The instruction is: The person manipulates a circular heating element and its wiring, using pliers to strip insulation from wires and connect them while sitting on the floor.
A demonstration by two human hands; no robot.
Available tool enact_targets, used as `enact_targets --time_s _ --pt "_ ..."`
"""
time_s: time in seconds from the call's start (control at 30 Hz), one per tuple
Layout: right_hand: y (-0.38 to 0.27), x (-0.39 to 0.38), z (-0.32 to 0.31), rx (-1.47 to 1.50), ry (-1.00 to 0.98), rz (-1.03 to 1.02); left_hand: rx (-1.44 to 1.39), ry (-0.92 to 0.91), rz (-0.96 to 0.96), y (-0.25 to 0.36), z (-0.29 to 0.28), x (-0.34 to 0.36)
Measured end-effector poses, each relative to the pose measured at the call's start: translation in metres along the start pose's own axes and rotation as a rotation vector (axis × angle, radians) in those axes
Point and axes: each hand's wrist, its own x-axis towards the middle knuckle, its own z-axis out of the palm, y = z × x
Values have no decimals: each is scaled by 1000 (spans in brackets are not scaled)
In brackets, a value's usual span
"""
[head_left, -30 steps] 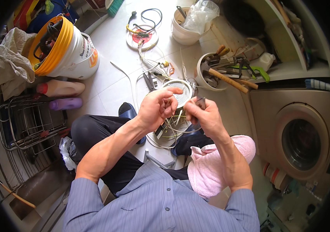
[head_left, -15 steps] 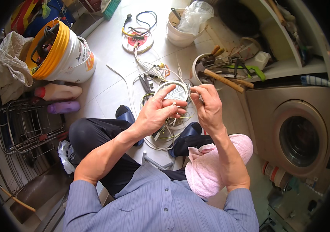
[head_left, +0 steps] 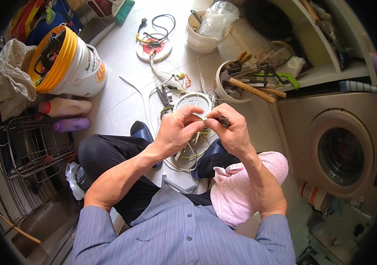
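My left hand (head_left: 174, 134) is closed, its thumb and fingertips pinching a small whitish piece (head_left: 204, 119), too small to name. Against its other side press the thumb and forefinger of my right hand (head_left: 234, 134). A small dark tool (head_left: 223, 120) of unclear kind is tucked in the right hand's curled fingers. Just beyond both hands lies a ring-shaped coil of white cable (head_left: 193, 101) on the floor. Loose thin wires (head_left: 193, 154) in white and yellow-green trail below it, partly hidden by my hands. Beside the coil rest dark pliers (head_left: 163, 95).
A tool bucket (head_left: 223, 86) with hammers stands right of the coil, another white bucket (head_left: 201, 42) behind. Farther off lies a round reel (head_left: 164, 51) with a plugged cord. A yellow-rimmed bucket (head_left: 84, 73) is left, a washing machine (head_left: 303, 119) right. A pink towel (head_left: 237, 194) covers my right knee.
My hands have come together: the right moved left and slightly down until its fingertips met the left's. The left hand's spread fingers have curled into a pinch.
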Motion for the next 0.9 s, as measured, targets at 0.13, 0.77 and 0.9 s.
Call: enact_targets --time_s 0.13,0.77,0.9 --pt "-3 -3 -1 186 41 208 -128 -2 -113 14 2 -1" --pt "5 -11 6 552 32 391 -130 -125 -97 14 -3 -1" --pt "4 -9 8 463 73 408 -171 -121 -135 9 -1 -1"
